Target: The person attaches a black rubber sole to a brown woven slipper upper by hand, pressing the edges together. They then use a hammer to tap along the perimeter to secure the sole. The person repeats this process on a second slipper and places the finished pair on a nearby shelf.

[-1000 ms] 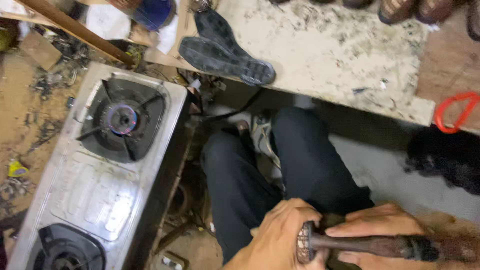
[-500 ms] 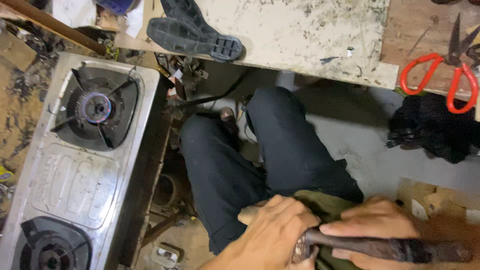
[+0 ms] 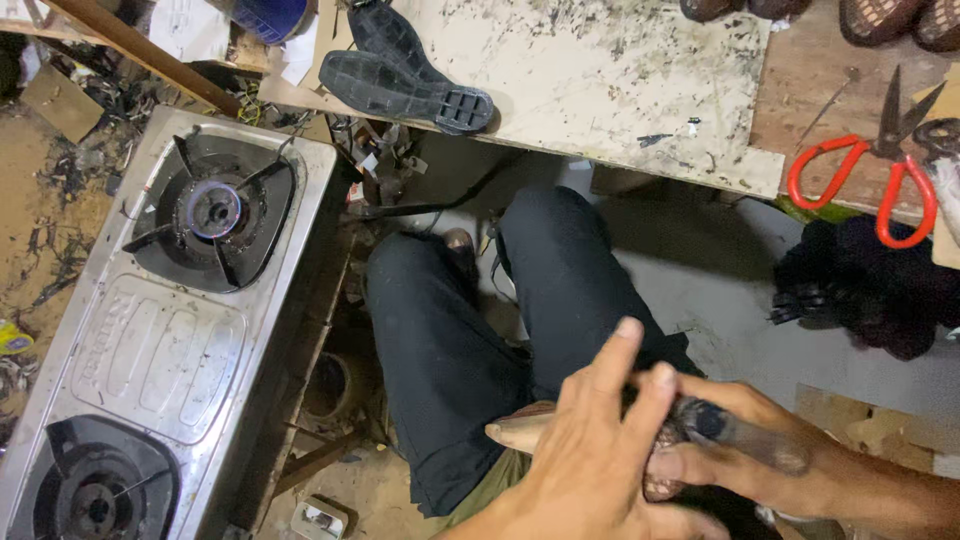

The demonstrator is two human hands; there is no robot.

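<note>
One head-worn view looks steeply down, close over the lap, stove point(image 3: 170, 330) at left

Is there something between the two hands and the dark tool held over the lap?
Nothing visible. The right hand grips the dark tool directly. The left hand lies over its near end with fingers spread, hiding that end.

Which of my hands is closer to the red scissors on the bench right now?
Right. The right hand grips the dark tool handle on the scissors' side, well below the red scissors. The left hand lies across it, farther toward the gas stove.
</note>
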